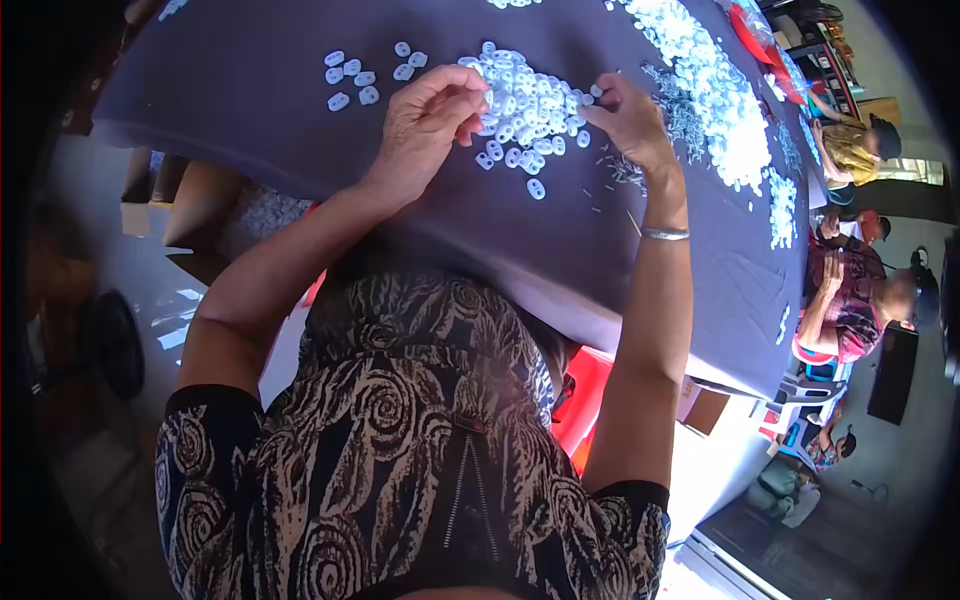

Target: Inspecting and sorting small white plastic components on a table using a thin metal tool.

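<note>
Covering most of the view, a dark purple cloth table (250, 80) is carrying heaps of small white oval pieces. A long band of them (715, 95) is running down its right side, and a smaller pile (530, 100) is lying between the person's hands. The left hand (425, 125) is curling its fingers narrowly at the pile's left edge; whether it is gripping a piece cannot be told. The right hand (630, 120) is pinching one white piece (594, 92) at the pile's right edge. A few loose pieces (352, 78) are sitting apart, upper left.
</note>
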The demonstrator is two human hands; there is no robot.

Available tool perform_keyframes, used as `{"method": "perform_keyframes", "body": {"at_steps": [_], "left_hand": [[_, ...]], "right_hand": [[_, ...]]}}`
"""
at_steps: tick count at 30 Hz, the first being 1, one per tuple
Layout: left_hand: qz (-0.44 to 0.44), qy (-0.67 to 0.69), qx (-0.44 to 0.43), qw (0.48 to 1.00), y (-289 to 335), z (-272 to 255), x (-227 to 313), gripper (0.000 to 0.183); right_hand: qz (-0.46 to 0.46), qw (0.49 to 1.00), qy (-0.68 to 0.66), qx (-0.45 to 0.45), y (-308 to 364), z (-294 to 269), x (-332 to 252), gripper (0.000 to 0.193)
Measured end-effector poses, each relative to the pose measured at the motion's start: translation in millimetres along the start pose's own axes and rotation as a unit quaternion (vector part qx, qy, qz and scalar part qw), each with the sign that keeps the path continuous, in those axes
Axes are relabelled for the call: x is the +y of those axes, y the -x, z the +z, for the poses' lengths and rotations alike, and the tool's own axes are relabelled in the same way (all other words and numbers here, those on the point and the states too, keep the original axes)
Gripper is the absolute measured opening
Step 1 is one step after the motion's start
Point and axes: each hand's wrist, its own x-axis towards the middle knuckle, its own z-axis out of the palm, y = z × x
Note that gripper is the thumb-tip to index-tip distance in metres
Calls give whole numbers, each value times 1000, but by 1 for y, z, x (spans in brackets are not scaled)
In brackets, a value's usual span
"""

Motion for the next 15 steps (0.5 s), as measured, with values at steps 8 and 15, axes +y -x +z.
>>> {"method": "perform_keyframes", "body": {"at_steps": [8, 15], "left_hand": [[16, 1, 2, 1000, 2, 5, 1, 8], [-13, -28, -11, 999, 5, 4, 3, 9]], "right_hand": [[-95, 992, -80, 22, 15, 7, -20, 26], [-17, 994, -110, -13, 66, -15, -44, 10]]}}
